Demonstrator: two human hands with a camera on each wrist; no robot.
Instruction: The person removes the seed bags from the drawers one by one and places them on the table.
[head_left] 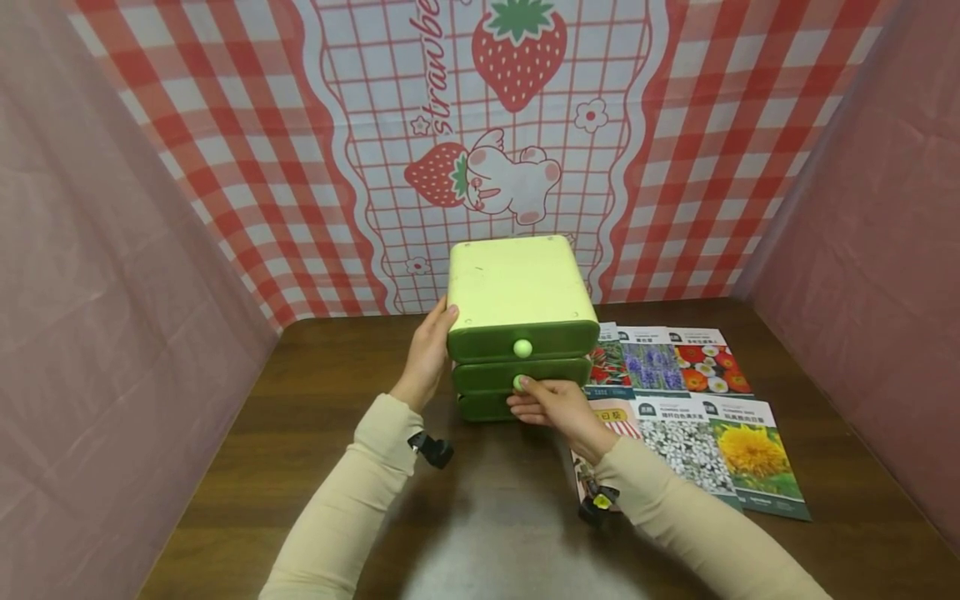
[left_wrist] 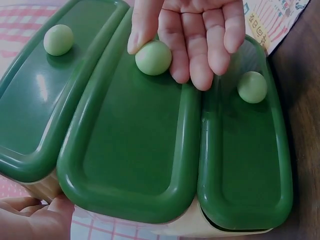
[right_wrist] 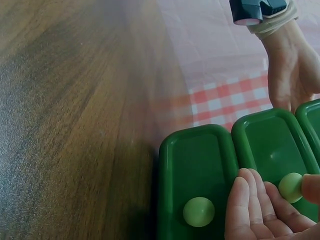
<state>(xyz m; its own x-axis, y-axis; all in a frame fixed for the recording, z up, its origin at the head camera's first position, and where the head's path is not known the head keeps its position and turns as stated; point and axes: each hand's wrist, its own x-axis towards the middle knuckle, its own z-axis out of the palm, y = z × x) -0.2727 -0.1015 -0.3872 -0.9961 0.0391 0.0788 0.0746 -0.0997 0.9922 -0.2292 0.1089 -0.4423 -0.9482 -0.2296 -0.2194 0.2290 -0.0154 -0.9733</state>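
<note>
A small drawer cabinet with a pale yellow top (head_left: 517, 279) and three green drawer fronts stands on the table. My right hand (head_left: 558, 408) pinches the round light-green knob (left_wrist: 153, 57) of the middle drawer (left_wrist: 135, 145) between thumb and index finger. Its other fingers reach down toward the bottom drawer (left_wrist: 245, 165). My left hand (head_left: 429, 354) rests against the cabinet's left side, thumb near the top edge; part of it is hidden in the left wrist view. Above the pinched knob is the top drawer's knob (head_left: 522, 348), untouched.
Several flower seed packets (head_left: 686, 442) lie in two rows right of the cabinet, partly under the right forearm. A red-checked strawberry cloth (head_left: 247, 125) hangs behind the brown wooden table (head_left: 315, 400). Pink curtains (head_left: 82, 292) flank both sides.
</note>
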